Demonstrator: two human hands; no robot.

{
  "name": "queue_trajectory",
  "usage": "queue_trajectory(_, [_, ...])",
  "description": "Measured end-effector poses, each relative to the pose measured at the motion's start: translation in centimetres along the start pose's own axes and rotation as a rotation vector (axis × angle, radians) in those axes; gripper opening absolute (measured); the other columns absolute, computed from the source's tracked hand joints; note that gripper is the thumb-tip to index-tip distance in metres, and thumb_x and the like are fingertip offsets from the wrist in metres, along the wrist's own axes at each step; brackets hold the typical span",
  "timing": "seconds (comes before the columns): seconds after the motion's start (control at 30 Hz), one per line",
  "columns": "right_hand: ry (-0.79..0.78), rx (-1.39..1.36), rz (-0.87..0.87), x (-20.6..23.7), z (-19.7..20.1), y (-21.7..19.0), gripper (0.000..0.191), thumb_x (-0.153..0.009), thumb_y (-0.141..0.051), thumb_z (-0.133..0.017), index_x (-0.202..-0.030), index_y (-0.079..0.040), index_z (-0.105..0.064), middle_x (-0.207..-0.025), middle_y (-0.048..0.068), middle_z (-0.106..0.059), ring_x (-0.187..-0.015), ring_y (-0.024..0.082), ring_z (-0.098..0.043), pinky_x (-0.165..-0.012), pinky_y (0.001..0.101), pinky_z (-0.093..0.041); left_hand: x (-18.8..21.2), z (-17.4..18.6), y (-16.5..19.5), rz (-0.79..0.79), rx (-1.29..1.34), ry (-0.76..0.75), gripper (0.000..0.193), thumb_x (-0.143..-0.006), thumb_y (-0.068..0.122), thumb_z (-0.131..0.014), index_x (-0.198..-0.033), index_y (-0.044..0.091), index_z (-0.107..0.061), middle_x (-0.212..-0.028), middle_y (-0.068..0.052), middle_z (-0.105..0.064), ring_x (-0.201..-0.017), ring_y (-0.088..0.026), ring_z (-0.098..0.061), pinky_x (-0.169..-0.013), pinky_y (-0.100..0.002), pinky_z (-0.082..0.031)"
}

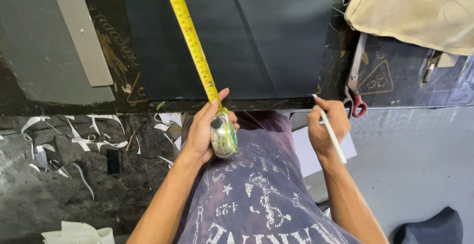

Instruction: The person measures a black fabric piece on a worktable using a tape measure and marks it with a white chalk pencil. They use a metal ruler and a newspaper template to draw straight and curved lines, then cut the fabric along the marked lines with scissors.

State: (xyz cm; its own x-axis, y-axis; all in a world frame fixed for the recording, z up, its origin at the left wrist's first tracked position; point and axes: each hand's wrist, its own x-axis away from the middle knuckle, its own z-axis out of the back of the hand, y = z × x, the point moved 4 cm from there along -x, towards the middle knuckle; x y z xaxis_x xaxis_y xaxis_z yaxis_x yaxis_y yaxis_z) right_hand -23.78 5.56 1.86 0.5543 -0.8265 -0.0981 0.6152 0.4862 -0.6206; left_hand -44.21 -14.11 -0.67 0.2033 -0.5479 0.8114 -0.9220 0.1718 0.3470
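My left hand (202, 128) grips a clear green tape measure case (223, 134) at the near edge of the worktable. Its yellow blade (190, 34) runs up and away over a dark sheet of material (256, 37) lying flat on the table. My right hand (327, 125) holds a thin white marking pencil (330, 130), its tip touching the sheet's near right corner at the table edge.
A metal ruler (81, 32) lies on a grey sheet at the left. Scissors with red handles (356, 93) and a beige cloth (419, 9) sit at the right. White paper scraps (74, 135) litter the floor at the left.
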Motion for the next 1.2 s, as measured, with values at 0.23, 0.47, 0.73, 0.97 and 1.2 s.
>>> queue_trajectory(0.23, [0.039,-0.461,-0.157,-2.2,1.7,-1.3,0.027,-0.111,-0.008,-0.053,-0.135,0.003,-0.059,-0.111,0.010,-0.072,-0.090,0.013,-0.070,-0.083,0.0259,-0.059,0.1,0.1,0.0,-0.004,-0.028,0.015,0.062,-0.103,0.041,-0.048,-0.155,0.007,-0.045,-0.083,-0.009,-0.068,-0.073,-0.019,-0.068,-0.068,-0.033,-0.058])
queue_trajectory(0.47, [0.091,-0.158,0.347,-16.1,-1.7,-2.8,0.026,-0.109,0.006,-0.064,-0.134,0.000,-0.064,-0.116,0.018,-0.070,-0.107,0.027,-0.071,-0.097,0.0352,-0.056,-0.1,-0.1,0.0,-0.035,-0.033,0.015,0.061,-0.103,0.040,-0.048,-0.154,0.005,-0.045,-0.082,-0.009,-0.068,-0.070,-0.019,-0.067,-0.066,-0.032,-0.057])
queue_trajectory(0.73, [0.025,-0.198,0.456,-29.2,-6.0,-2.3,0.025,-0.100,0.011,-0.061,-0.122,0.000,-0.061,-0.109,0.014,-0.072,-0.100,0.028,-0.072,-0.090,0.0365,-0.056,-0.3,0.0,-0.2,-0.021,-0.055,0.066,0.060,-0.103,0.039,-0.047,-0.153,0.006,-0.046,-0.080,-0.008,-0.067,-0.069,-0.017,-0.067,-0.065,-0.031,-0.056])
queue_trajectory(0.97, [-0.022,-0.202,0.455,-31.0,-5.7,-2.3,0.024,-0.103,0.009,-0.062,-0.124,0.000,-0.058,-0.110,0.012,-0.071,-0.101,0.024,-0.070,-0.090,0.0351,-0.055,0.6,0.2,2.5,-0.141,-0.361,0.028,0.063,-0.108,0.039,-0.048,-0.148,-0.008,-0.056,-0.085,-0.006,-0.069,-0.077,-0.013,-0.067,-0.070,-0.028,-0.056])
queue_trajectory(1.2, [-0.123,-0.387,0.187,-29.8,-5.3,-2.0,0.014,-0.107,0.000,-0.061,-0.121,-0.001,-0.058,-0.106,0.009,-0.071,-0.090,0.016,-0.069,-0.081,0.0296,-0.055,0.8,1.1,10.7,-0.401,-0.544,0.256,0.092,-0.093,0.035,-0.064,-0.162,0.009,-0.009,-0.079,-0.006,-0.062,-0.067,-0.010,-0.057,-0.062,-0.025,-0.049])
